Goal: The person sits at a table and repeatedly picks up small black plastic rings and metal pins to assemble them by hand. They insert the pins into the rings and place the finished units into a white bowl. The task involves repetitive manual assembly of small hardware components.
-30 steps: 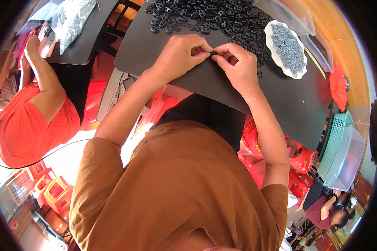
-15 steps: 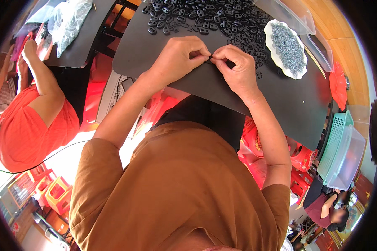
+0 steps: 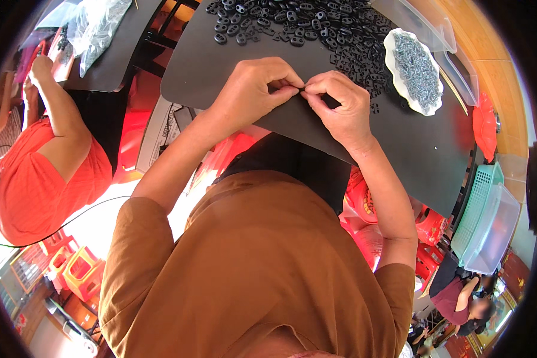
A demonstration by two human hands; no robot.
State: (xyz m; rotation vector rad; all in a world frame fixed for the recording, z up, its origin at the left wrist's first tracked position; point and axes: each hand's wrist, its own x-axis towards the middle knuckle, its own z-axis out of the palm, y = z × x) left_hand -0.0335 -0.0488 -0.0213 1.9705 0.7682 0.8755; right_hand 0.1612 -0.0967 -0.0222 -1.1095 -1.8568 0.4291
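Black and mostly covered, a small piece (image 3: 302, 89) is sitting between facing fingertips, the left hand (image 3: 258, 88) pinching narrowly from its left and the right hand (image 3: 346, 110) from its right, neither being clearly nearer. Its long axis is not showing well enough to tell. Beyond the hands, loose black parts (image 3: 346, 30) are lying heaped on the dark table (image 3: 409, 155), and a white plate (image 3: 429, 111) of greyish bits is resting to their right.
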